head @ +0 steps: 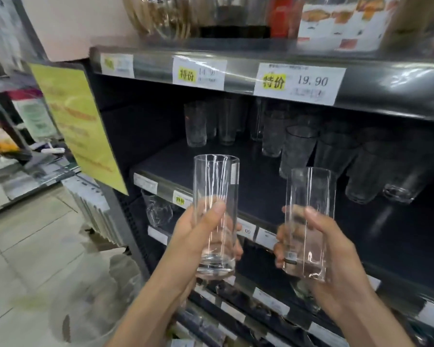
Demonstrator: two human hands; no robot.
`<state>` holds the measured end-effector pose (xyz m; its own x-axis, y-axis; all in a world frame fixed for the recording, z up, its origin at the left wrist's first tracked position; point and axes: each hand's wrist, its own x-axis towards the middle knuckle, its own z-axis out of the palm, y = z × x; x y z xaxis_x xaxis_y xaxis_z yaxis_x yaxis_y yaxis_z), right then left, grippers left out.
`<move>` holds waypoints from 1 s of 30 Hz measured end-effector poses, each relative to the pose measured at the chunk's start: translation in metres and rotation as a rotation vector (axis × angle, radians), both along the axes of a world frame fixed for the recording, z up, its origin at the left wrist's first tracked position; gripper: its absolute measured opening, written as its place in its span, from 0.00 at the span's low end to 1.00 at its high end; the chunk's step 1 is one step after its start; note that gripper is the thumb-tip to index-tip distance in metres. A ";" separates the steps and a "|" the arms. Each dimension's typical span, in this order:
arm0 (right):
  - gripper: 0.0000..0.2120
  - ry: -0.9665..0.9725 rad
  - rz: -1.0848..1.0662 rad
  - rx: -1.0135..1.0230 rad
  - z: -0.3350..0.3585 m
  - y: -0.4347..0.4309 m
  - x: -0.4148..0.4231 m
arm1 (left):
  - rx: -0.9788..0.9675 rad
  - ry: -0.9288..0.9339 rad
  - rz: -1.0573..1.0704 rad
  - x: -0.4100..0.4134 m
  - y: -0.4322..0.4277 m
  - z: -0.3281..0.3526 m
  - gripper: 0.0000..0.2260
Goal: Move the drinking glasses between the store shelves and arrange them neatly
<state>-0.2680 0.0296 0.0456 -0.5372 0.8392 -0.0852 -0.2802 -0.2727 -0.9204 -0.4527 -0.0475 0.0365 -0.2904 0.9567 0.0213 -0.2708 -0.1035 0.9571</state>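
L hand (193,242) gripped a tall clear glass (216,186) round its lower half, thumb across the front, fingers wrapped behind. That glass was upright, its thick base just below the palm. R hand (336,259) held a second tall glass (310,196) the same way, thumb on the near side, fingertips showing through the wall on the far side. This one leaned slightly & had a small barcode sticker low on its wall. The 2 glasses were side by side, apart, not touching, both in the air in front of the dark shelf (256,186), neither resting on it.

Beyond & above the L hand, at the back of that shelf, stood a small group of clear tumblers (196,126). Beyond the R hand & off to its right stood more tumblers (298,151) in rows, looking darker; exact count unclear. Above both hands, the next shelf's front edge carried price tags, one reading 19.90 (298,82). Left of the L hand hung a yellow sign (78,126), text too blurred to read. Below the hands were lower shelf edges w/ more tags.
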 end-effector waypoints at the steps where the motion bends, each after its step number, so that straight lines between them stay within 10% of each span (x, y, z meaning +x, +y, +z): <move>1: 0.36 -0.001 -0.023 -0.001 -0.001 0.003 -0.003 | -0.008 -0.001 -0.001 -0.006 0.005 0.000 0.34; 21: 0.12 -0.136 -0.339 0.089 -0.013 0.073 -0.071 | -0.039 0.089 -0.107 -0.116 0.130 -0.016 0.30; 30: 0.45 -0.350 -0.445 0.211 -0.007 0.081 -0.059 | 0.042 0.108 -0.277 -0.139 0.168 -0.028 0.20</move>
